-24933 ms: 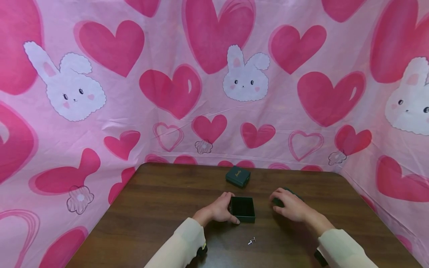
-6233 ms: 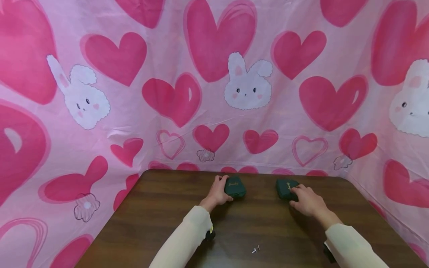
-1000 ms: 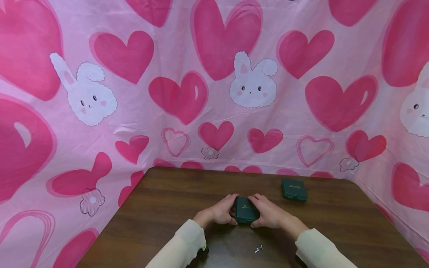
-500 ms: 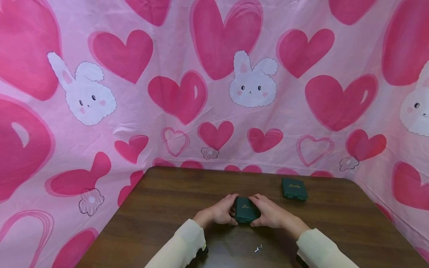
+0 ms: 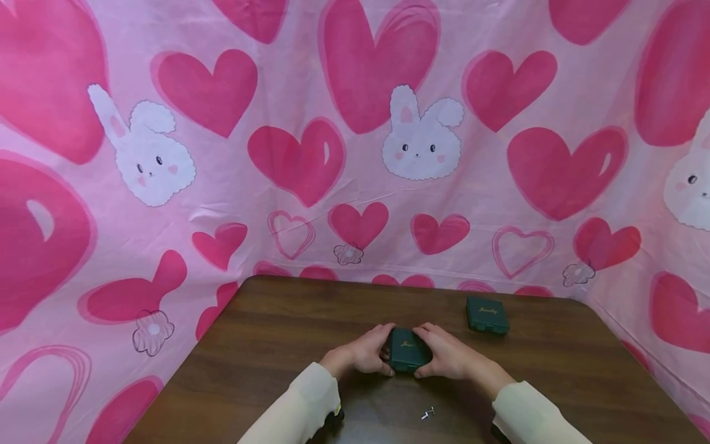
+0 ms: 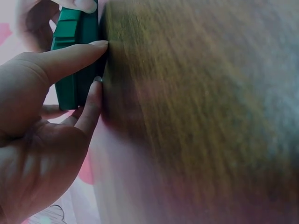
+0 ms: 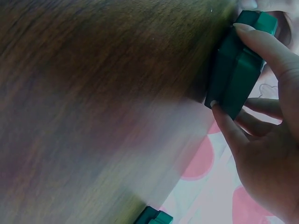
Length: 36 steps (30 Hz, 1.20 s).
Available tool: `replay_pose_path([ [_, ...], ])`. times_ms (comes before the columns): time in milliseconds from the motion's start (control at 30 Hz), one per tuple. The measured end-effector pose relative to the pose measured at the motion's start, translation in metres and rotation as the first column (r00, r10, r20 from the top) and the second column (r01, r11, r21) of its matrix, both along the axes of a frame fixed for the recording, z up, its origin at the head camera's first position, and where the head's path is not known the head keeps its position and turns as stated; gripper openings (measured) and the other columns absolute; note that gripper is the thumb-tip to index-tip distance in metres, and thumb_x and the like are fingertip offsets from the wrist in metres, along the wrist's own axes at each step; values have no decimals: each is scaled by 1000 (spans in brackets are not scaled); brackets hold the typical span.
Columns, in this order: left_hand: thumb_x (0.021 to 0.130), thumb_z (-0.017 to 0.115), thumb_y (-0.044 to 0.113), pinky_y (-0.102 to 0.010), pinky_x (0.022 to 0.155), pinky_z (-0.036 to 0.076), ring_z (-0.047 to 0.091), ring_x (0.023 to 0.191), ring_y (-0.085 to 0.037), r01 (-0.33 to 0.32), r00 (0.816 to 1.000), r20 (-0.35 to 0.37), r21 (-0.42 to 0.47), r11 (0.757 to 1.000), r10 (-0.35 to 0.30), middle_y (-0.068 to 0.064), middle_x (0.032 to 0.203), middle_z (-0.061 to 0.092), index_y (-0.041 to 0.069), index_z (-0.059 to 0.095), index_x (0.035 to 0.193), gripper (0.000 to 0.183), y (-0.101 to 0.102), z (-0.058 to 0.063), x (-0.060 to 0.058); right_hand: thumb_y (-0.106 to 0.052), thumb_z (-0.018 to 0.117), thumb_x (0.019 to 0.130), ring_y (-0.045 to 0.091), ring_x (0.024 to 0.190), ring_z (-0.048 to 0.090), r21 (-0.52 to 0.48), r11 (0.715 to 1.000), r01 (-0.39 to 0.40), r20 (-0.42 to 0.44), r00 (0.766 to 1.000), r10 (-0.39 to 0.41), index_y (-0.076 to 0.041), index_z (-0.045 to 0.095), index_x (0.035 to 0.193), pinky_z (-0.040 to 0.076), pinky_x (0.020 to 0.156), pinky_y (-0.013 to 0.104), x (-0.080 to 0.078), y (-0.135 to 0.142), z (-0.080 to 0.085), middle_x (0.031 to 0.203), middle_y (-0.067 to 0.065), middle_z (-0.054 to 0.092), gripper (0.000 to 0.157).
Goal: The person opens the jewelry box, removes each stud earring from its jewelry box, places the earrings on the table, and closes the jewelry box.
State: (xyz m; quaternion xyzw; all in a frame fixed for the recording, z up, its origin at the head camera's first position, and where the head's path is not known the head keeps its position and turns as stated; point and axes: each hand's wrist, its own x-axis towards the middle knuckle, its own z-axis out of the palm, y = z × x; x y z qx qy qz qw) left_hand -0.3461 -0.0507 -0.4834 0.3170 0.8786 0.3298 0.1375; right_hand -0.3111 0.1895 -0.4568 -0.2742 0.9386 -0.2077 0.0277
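Observation:
A dark green jewelry box, its lid closed and gold lettering on top, sits on the table between both hands. My left hand holds its left side, thumb at the front edge, fingers toward the back. From the right, my right hand grips the opposite side, its fingers partly covering the lettering. In the left wrist view, the thumb and fingers lie around the green box. The right wrist view shows the thumb and fingers holding the box by its edges. What lies inside is hidden.
A second closed green jewelry box stands at the back right. Small shiny silver pieces lie near the front of the brown wooden table. Pink heart-patterned cloth hangs around the table's back and sides.
Earlier, an open green box stood by the left hand. Later each hand touched a separate closed box; now both hold one, the other standing back right. Over the last second, hands and box barely moved.

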Motion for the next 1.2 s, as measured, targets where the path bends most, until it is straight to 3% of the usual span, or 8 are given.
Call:
replay_pose_path([
  [200,79,90,26,-41,111,42,48,117,-12,-13,999,-41,-35,999,11,2,133,48,15,32,156,97,0,-7,-3,-42,91,74,30,119,54,-6,1000,0,-10,1000,0,3,54,140,47,103,56,1,1,1,134,13,54,87],
  [500,81,89,29,-41,110,44,49,118,-16,12,998,-58,-52,999,-15,-2,135,46,14,30,157,98,1,-4,-2,-41,91,75,30,118,55,-10,1000,-14,19,1000,14,4,54,139,46,104,56,-1,2,4,133,15,56,87],
  [900,82,88,21,-45,114,40,47,121,-19,-38,999,6,-52,998,38,-2,136,46,11,31,157,95,1,16,16,-40,91,74,27,117,52,-22,999,-23,6,1000,23,0,54,141,47,102,55,0,2,5,131,11,54,86],
  [1200,81,89,23,-44,113,41,48,119,-17,-39,999,-31,-51,998,38,-2,134,48,8,31,156,96,2,9,12,-40,91,75,27,117,53,-24,999,-35,-4,999,35,2,54,140,48,101,55,0,3,6,131,12,55,86],
])
